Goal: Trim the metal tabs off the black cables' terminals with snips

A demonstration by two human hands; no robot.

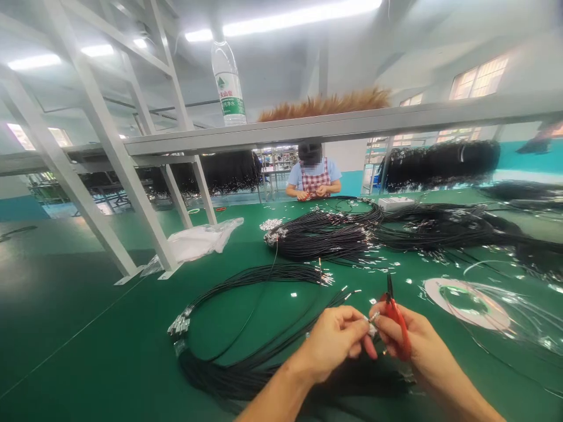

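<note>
My left hand (336, 340) pinches the metal-tipped end of a thin black cable (373, 319) between thumb and fingers. My right hand (407, 337) grips small red-handled cutters (394, 313), whose dark tip points up and away just above the cable end. Both hands meet over a loose coil of black cables (246, 357) lying on the green table (79, 328) close to me. Small metal terminals sit at the coil's ends (179, 323).
A large pile of black cables (352, 234) lies in the middle of the table, with bits of silver scattered about. A clear tape reel (467, 302) is at right, a plastic bag (197, 241) at left beside white frame legs (132, 193). Another person (313, 176) works across the table. A water bottle (229, 82) stands on the shelf.
</note>
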